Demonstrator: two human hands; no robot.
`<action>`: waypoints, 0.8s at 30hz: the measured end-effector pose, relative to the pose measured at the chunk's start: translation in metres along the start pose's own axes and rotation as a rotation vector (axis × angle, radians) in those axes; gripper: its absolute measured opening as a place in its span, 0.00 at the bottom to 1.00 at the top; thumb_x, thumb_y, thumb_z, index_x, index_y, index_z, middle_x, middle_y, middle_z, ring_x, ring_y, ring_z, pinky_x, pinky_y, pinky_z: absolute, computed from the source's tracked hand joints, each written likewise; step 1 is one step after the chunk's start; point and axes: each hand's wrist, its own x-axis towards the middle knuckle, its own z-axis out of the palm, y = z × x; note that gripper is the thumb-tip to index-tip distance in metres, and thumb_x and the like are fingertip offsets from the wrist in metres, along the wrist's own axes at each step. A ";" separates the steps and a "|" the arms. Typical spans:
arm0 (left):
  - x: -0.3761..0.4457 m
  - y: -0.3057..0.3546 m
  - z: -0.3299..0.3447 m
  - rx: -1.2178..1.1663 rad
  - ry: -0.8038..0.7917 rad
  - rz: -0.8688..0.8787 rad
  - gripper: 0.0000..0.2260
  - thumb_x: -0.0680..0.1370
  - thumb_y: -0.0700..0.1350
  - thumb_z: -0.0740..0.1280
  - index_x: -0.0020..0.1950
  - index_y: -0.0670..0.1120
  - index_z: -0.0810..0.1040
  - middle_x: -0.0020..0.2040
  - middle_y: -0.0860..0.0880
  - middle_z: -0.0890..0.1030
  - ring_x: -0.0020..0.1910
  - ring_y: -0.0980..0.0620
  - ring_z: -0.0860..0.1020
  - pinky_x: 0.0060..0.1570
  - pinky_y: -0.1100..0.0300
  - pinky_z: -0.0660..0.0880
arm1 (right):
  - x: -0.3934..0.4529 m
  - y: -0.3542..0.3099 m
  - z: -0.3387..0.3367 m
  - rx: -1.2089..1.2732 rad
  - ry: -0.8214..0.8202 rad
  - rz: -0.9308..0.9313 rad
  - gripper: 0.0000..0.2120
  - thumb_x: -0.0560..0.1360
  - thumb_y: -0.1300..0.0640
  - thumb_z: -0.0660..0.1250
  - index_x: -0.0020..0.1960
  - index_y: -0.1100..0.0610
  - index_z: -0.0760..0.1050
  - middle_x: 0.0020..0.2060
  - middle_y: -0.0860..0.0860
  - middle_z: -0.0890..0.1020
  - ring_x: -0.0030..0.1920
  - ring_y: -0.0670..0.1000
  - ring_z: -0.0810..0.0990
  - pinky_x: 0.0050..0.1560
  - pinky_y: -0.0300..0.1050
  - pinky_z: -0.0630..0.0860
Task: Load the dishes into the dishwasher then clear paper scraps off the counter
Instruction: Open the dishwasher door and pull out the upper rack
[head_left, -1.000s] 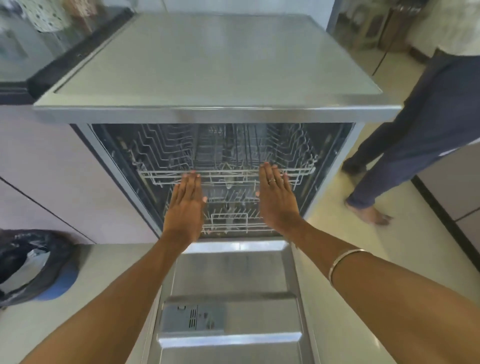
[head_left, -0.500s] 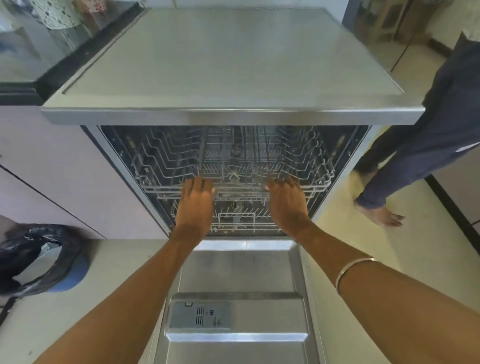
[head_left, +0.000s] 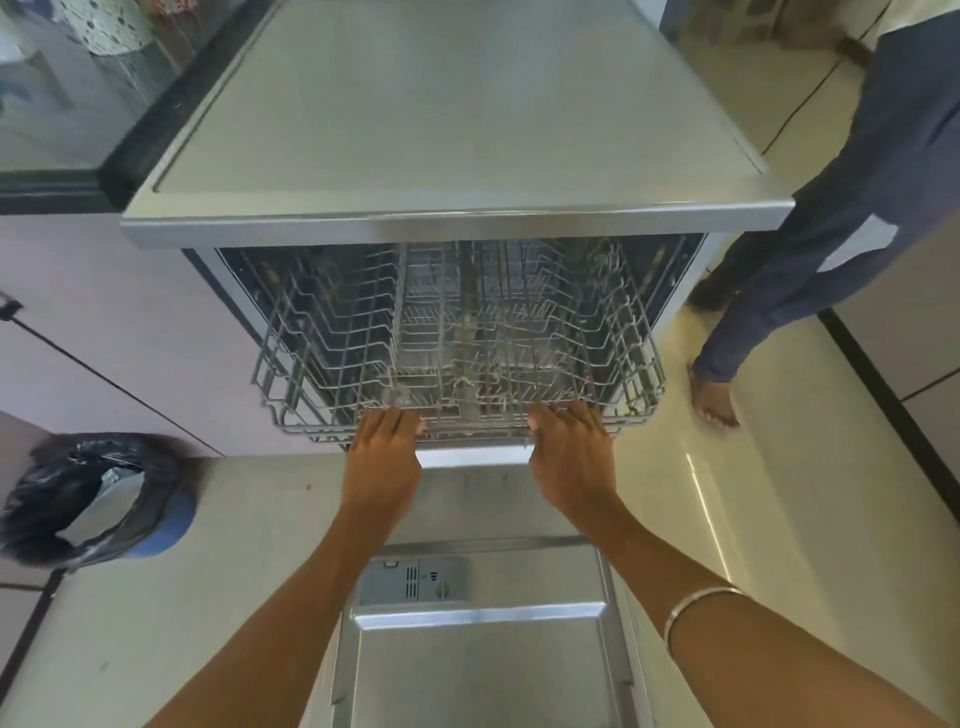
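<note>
Head view: both sets of fingers are curled over the front rail of the wire rack (head_left: 457, 343), the left hand (head_left: 382, 457) gripping left of the rail's middle and the right hand (head_left: 571, 457) gripping right of it, knuckles up, thumbs tucked toward the gap between them. A thin bangle (head_left: 696, 605) circles the right forearm. The rack holds no dishes and juts forward past the front edge of the dishwasher (head_left: 452, 130), whose flat grey top fills the upper part of the view. Below the wrists the dishwasher door (head_left: 478, 665) lies folded down flat, its detergent compartment (head_left: 413, 579) between the two forearms. At the far left a dark counter (head_left: 47, 124) meets the dishwasher's left edge. On the floor to the left stands a bin (head_left: 93, 499) lined with a black bag. Beside the dishwasher's right edge stands another person (head_left: 831, 218), in dark trousers, one bare foot showing.
</note>
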 end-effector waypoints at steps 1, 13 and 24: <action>-0.002 0.001 0.000 0.008 -0.014 0.011 0.17 0.68 0.30 0.65 0.55 0.42 0.80 0.53 0.45 0.81 0.56 0.42 0.76 0.63 0.49 0.71 | -0.004 0.002 0.000 0.012 -0.002 0.000 0.10 0.70 0.64 0.68 0.48 0.52 0.78 0.37 0.49 0.85 0.44 0.53 0.78 0.52 0.47 0.75; -0.098 0.022 -0.023 -0.099 -0.012 -0.020 0.14 0.81 0.47 0.58 0.41 0.45 0.80 0.39 0.49 0.80 0.40 0.47 0.76 0.46 0.51 0.74 | -0.094 -0.007 -0.027 -0.042 -0.080 0.062 0.20 0.79 0.49 0.57 0.31 0.50 0.75 0.23 0.46 0.76 0.24 0.45 0.66 0.40 0.42 0.73; -0.147 0.041 -0.044 -0.194 -0.217 -0.233 0.16 0.75 0.49 0.60 0.28 0.48 0.71 0.25 0.54 0.71 0.25 0.54 0.71 0.27 0.59 0.75 | -0.156 -0.007 -0.032 -0.179 -0.339 -0.023 0.22 0.75 0.47 0.47 0.31 0.51 0.75 0.23 0.48 0.74 0.24 0.49 0.64 0.32 0.39 0.53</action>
